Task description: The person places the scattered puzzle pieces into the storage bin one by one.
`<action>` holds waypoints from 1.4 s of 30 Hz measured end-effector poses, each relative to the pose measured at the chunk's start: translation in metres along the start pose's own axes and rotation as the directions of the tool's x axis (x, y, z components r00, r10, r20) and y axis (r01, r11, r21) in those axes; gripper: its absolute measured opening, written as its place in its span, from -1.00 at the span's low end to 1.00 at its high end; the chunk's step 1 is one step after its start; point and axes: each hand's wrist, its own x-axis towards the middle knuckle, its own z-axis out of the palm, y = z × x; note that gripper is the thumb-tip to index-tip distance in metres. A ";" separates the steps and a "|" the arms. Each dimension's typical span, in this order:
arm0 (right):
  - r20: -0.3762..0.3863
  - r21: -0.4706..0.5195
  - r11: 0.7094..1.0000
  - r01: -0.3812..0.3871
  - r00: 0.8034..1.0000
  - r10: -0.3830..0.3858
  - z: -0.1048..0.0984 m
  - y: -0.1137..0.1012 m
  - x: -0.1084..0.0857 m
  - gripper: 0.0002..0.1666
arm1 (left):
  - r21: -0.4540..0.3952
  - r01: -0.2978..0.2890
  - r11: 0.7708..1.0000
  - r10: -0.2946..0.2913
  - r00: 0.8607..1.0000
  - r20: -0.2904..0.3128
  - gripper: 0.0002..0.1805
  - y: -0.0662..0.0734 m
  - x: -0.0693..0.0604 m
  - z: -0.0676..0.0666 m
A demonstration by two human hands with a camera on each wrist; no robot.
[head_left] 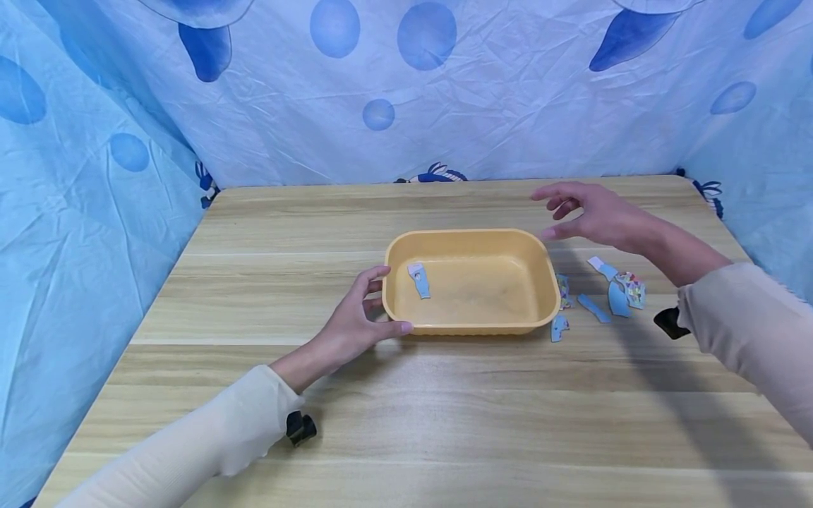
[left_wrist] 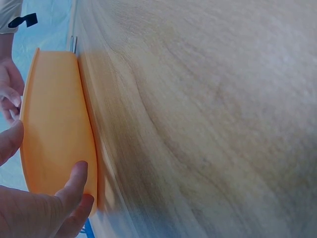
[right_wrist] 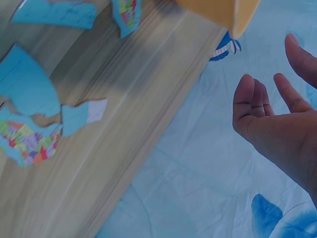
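Here, two hands (head_left: 349, 324) (head_left: 597, 215), one tray (head_left: 483, 282), one piece (head_left: 420, 283) inside, six pieces (head_left: 618, 301) outside

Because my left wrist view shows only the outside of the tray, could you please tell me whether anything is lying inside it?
Observer: Yes, the head view shows one blue piece with a pale end on the floor of the tray, toward its left end.
Operator: Thank you; would you kindly say whether there are any more pieces outside it?
Observer: There are: several loose pieces lie on the table by the tray's right end.
Operator: And may I ask whether any of those carries a pattern?
Observer: At least one does: the right wrist view shows a piece with a many-coloured patch.
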 end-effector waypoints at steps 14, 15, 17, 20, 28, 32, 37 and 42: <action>-0.008 0.005 0.997 -0.074 0.997 0.074 -0.013 0.031 -0.013 -0.25 | 0.016 -0.009 1.000 0.009 1.000 -0.001 0.09 0.000 0.000 0.001; -0.011 0.006 0.997 -0.078 0.997 0.078 -0.014 0.032 -0.014 -0.25 | 0.017 -0.008 1.000 0.008 1.000 -0.002 0.09 0.000 0.000 0.001; -0.015 0.002 0.997 -0.083 0.996 0.083 -0.015 0.036 -0.016 -0.25 | 0.017 -0.005 1.000 0.005 1.000 -0.002 0.09 0.000 0.001 0.001; -0.020 -0.006 0.996 -0.090 0.996 0.090 -0.017 0.039 -0.019 -0.26 | 0.019 -0.006 1.000 0.006 1.000 0.000 0.09 0.001 0.001 0.001; -0.024 -0.032 0.994 -0.108 0.994 0.107 -0.019 0.048 -0.022 -0.25 | 0.017 -0.004 1.000 0.004 1.000 0.003 0.07 0.001 0.001 0.001; -0.035 -0.051 0.991 -0.120 0.992 0.118 -0.021 0.054 -0.025 -0.24 | 0.021 0.007 1.000 -0.006 1.000 -0.003 0.07 0.000 0.001 0.000; -0.037 -0.072 0.990 -0.125 0.992 0.122 -0.021 0.064 -0.029 -0.23 | 0.024 0.009 1.000 -0.008 1.000 -0.003 0.07 -0.001 0.001 0.000; -0.034 -0.075 0.990 -0.123 0.992 0.121 -0.022 0.070 -0.034 -0.25 | 0.020 0.010 1.000 -0.010 1.000 -0.004 0.07 -0.001 0.000 0.000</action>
